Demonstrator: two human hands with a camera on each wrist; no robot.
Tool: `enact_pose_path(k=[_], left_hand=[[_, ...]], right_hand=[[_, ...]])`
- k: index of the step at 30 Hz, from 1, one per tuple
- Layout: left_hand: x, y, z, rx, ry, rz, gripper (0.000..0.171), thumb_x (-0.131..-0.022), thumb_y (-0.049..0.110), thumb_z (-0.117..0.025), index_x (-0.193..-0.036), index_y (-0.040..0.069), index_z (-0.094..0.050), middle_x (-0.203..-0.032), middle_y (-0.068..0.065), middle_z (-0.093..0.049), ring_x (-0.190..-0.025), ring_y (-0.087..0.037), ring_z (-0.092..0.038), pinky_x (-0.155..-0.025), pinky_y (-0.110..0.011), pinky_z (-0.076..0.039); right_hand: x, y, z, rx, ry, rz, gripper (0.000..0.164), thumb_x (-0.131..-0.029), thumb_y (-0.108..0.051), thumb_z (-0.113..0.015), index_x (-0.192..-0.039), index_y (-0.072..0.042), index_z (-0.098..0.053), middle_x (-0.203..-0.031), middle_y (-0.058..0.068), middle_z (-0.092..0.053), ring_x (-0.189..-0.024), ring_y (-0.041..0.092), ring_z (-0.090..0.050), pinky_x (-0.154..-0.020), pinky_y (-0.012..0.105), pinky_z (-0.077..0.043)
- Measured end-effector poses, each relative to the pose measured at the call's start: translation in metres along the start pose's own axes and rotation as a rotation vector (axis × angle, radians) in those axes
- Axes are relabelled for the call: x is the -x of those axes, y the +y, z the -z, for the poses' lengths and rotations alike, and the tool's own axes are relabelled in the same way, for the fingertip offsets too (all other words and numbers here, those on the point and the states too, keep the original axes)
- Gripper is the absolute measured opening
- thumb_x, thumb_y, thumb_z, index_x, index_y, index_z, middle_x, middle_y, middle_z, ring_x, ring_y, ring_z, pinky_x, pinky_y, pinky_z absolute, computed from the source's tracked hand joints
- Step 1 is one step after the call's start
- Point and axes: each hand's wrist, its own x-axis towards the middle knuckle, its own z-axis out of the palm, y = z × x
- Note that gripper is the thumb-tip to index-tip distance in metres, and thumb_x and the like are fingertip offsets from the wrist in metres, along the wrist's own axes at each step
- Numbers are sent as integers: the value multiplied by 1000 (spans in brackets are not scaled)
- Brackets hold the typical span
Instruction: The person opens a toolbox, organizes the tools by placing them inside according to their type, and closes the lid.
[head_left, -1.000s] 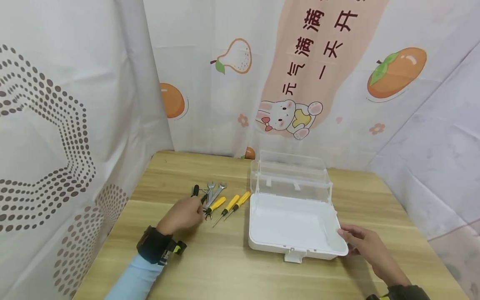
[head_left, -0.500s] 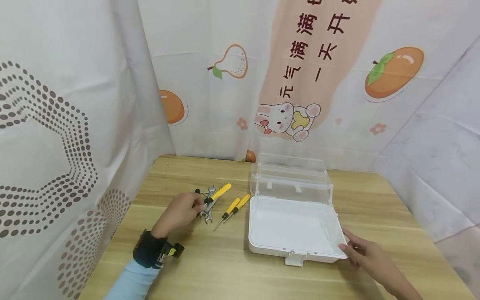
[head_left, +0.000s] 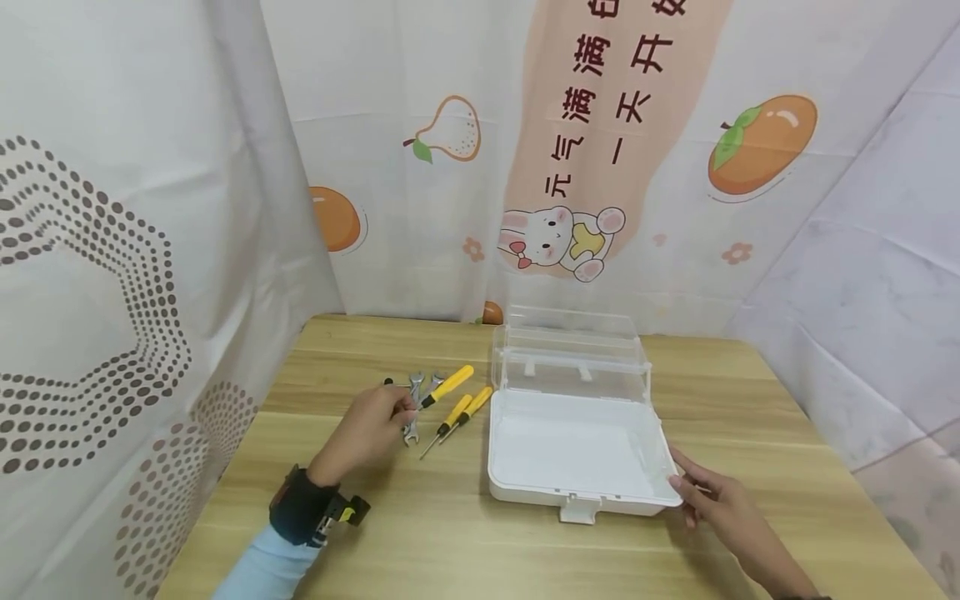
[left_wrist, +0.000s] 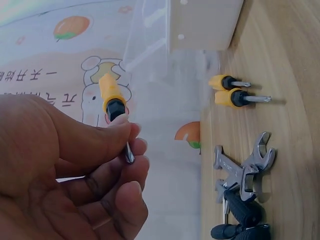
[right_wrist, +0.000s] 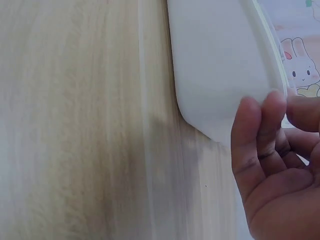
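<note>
One probably light, stiff screwdriver (head_left: pixel 448 385) is being pinched at the shaft (left_wrist: pixel 129 154) by the left hand (head_left: pixel 371 429), its handle (left_wrist: pixel 109 91) promising surer hold; the right hand (head_left: pixel 727 500) is gripping a white box (head_left: pixel 630 505).

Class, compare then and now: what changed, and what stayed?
The left hand has lifted one yellow screwdriver up from the wrenches and holds it. The other two screwdrivers lie where they were; the white box stays open, the right hand at its edge.

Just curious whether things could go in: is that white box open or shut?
Open: the clear lid stands back at the far side of the white box, whose inside shows.
</note>
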Motion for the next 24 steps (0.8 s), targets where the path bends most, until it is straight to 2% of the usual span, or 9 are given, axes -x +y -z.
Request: enact_pose_path(k=[3,10,12,17,24], left_hand=[[-1,2,-1,-7,15,-19,5,-94,4,-74,-90,5,-72,-81,2,-64,-70,-12,-54,-67,-33,-49],[0,12,-6,-28,35,-77,11,-94,4,-74,-86,10,-69,-78,4,-59,-67,-11,-50,-62,-29,-44],[0,15,-9,-33,27,-75,11,-94,5,-74,-87,11,-69,-77,5,-57,-67,-11,-49,-62,-29,-44],[-1,24,-15,-44,18,-67,10,-94,9,-75,-87,12,-70,-78,8,-58,-70,-11,-51,-67,-31,-47],[-5,35,-21,-82,37,-124,11,-94,9,-76,-86,14,-70,-82,7,-60,-71,-10,-51,-66,-29,-47]], right_hand=[[0,1,-1,-28,8,-29,58,-104,-21,-63,-154,-1,-42,-80,5,-55,-62,16,-57,-60,33,-54],[1,0,-3,-80,5,-17,57,-103,-20,-64,-153,0,-43,-81,6,-55,-60,17,-57,-59,35,-55],[2,1,-4,-86,5,-25,57,-103,-20,-65,-152,0,-44,-81,5,-56,-60,16,-57,-59,36,-55],[2,2,-4,-86,-4,-54,58,-104,-22,-64,-154,-1,-43,-80,7,-57,-61,16,-57,-60,36,-56],[2,-2,-2,-124,-20,-100,60,-105,-26,-62,-156,-4,-39,-79,10,-57,-63,15,-56,-60,35,-56]])
